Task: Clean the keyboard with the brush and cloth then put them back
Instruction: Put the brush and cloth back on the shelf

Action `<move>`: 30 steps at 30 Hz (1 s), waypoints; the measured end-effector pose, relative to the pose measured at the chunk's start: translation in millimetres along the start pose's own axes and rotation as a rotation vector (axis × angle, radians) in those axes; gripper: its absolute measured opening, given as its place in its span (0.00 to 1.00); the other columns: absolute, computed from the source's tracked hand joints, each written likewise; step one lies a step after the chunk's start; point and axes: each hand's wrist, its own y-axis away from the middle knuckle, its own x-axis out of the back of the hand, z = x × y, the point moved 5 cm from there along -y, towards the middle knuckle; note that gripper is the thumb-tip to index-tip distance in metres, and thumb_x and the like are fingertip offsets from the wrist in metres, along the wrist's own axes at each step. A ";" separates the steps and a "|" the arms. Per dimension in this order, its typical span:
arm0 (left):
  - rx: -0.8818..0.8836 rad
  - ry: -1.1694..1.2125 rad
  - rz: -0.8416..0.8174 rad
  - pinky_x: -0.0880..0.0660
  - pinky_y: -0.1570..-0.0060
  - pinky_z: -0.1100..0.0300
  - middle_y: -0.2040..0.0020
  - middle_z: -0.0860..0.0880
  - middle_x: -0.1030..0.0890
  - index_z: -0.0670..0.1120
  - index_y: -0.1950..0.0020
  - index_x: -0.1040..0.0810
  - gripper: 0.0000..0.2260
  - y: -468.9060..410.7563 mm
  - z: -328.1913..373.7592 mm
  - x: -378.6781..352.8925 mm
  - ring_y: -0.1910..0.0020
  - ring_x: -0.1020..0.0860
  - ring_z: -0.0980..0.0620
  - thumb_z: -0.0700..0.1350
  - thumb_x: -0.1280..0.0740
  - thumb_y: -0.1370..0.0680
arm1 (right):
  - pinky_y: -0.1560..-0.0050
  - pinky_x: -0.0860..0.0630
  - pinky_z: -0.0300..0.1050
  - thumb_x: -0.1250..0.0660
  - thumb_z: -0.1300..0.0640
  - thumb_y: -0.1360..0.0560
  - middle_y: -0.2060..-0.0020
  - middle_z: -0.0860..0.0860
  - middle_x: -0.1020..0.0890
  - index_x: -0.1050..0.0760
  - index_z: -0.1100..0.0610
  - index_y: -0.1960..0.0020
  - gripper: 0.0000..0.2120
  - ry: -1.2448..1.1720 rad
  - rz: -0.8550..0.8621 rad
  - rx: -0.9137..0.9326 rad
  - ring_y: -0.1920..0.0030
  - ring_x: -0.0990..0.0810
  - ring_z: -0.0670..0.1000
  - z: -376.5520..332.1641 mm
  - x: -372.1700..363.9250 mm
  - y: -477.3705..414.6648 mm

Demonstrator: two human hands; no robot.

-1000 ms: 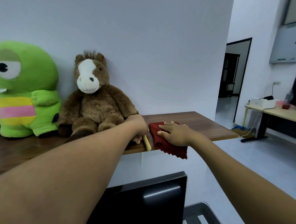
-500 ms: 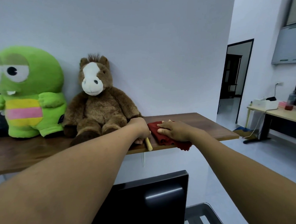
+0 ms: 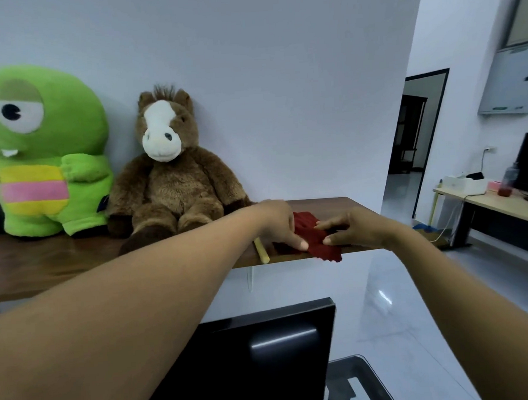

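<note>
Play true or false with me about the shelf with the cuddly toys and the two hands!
1. The left hand and the right hand both touch the red cloth. True.
2. The brush is held up in the air. False: it lies on the shelf, its handle end poking past the front edge.
3. The brown horse toy sits right of the green toy. True.
4. The red cloth lies on the floor. False: it is bunched at the shelf's front edge, one corner hanging over.

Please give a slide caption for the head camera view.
The left hand touches and the right hand pinches a dark red cloth on a wooden shelf, beside a pale brush handle.
</note>
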 end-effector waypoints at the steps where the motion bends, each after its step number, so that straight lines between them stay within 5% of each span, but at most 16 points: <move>1: -0.010 -0.010 -0.037 0.24 0.50 0.57 0.51 0.51 0.20 0.46 0.46 0.20 0.20 -0.8 3.2 -5.0 0.50 0.23 0.50 0.58 0.25 0.30 | 0.60 0.26 0.24 0.28 0.60 0.25 0.51 0.44 0.16 0.17 0.53 0.41 0.13 0.086 0.089 0.009 0.60 0.18 0.38 -2.3 0.2 -1.6; 5: -0.061 -0.089 0.039 0.25 0.55 0.58 0.53 0.49 0.20 0.45 0.50 0.21 0.12 -3.2 0.7 -3.6 0.55 0.24 0.51 0.51 0.26 0.27 | 0.57 0.28 0.38 0.31 0.55 0.24 0.56 0.46 0.18 0.17 0.50 0.49 0.06 0.609 0.421 0.227 0.54 0.22 0.47 -18.3 -1.4 -7.5; 8: -0.091 -0.210 0.165 0.31 0.63 0.56 0.63 0.49 0.26 0.43 0.56 0.27 0.09 3.6 -3.1 9.1 0.63 0.28 0.50 0.46 0.30 0.25 | 0.55 0.26 0.51 0.33 0.58 0.25 0.56 0.53 0.19 0.19 0.56 0.52 0.05 0.742 0.548 0.388 0.53 0.24 0.57 -27.6 -0.1 -10.0; 10: -0.128 -0.267 0.259 0.32 0.63 0.55 0.59 0.48 0.28 0.43 0.54 0.31 0.09 11.3 -1.3 13.3 0.60 0.28 0.48 0.45 0.32 0.25 | 0.58 0.26 0.53 0.33 0.63 0.29 0.57 0.54 0.20 0.21 0.58 0.54 0.05 0.789 0.585 0.440 0.56 0.26 0.59 -34.7 1.3 -8.2; 14: -0.191 -0.339 0.150 0.28 0.60 0.56 0.56 0.51 0.27 0.47 0.52 0.30 0.08 18.7 6.8 1.2 0.57 0.27 0.49 0.43 0.32 0.25 | 0.50 0.24 0.51 0.33 0.63 0.31 0.49 0.48 0.21 0.18 0.50 0.50 0.13 0.771 0.363 0.329 0.48 0.25 0.54 -28.9 0.6 -4.7; 16: -0.140 -0.188 0.051 0.24 0.56 0.56 0.55 0.51 0.22 0.46 0.50 0.24 0.06 17.1 6.0 0.7 0.57 0.24 0.51 0.45 0.33 0.26 | 0.42 0.26 0.45 0.34 0.60 0.29 0.46 0.44 0.22 0.19 0.46 0.44 0.16 0.585 0.199 0.172 0.42 0.24 0.49 -22.1 4.3 -0.3; 18: -0.060 -0.014 0.030 0.25 0.44 0.54 0.43 0.47 0.20 0.44 0.41 0.22 0.14 12.6 -0.9 3.4 0.47 0.23 0.49 0.49 0.36 0.23 | 0.35 0.31 0.43 0.36 0.52 0.23 0.36 0.44 0.24 0.24 0.46 0.34 0.18 0.370 0.181 0.077 0.34 0.27 0.48 -20.8 9.1 2.6; 21: 0.085 -0.127 -0.021 0.46 0.26 0.44 0.22 0.45 0.45 0.42 0.22 0.46 0.29 7.3 -19.3 -8.7 0.23 0.46 0.46 0.58 0.49 0.18 | 0.24 0.44 0.47 0.44 0.42 0.18 0.23 0.48 0.37 0.40 0.51 0.22 0.28 0.336 0.186 -0.014 0.23 0.40 0.51 -21.1 1.6 -4.8; 23: 0.131 -0.201 -0.118 0.58 0.26 0.42 0.21 0.49 0.59 0.45 0.21 0.59 0.32 8.2 -27.8 -26.0 0.22 0.59 0.49 0.61 0.54 0.18 | 0.22 0.51 0.49 0.48 0.42 0.17 0.21 0.49 0.44 0.47 0.52 0.20 0.29 0.360 0.143 -0.029 0.21 0.48 0.51 -22.9 -15.9 -12.8; 30: 0.101 -0.217 -0.233 0.60 0.26 0.44 0.22 0.43 0.62 0.44 0.21 0.60 0.26 4.6 -25.0 -40.0 0.24 0.64 0.43 0.51 0.54 0.16 | 0.23 0.56 0.62 0.56 0.45 0.15 0.20 0.49 0.50 0.49 0.53 0.20 0.26 0.567 0.018 -0.088 0.20 0.54 0.51 -18.8 -46.1 -26.2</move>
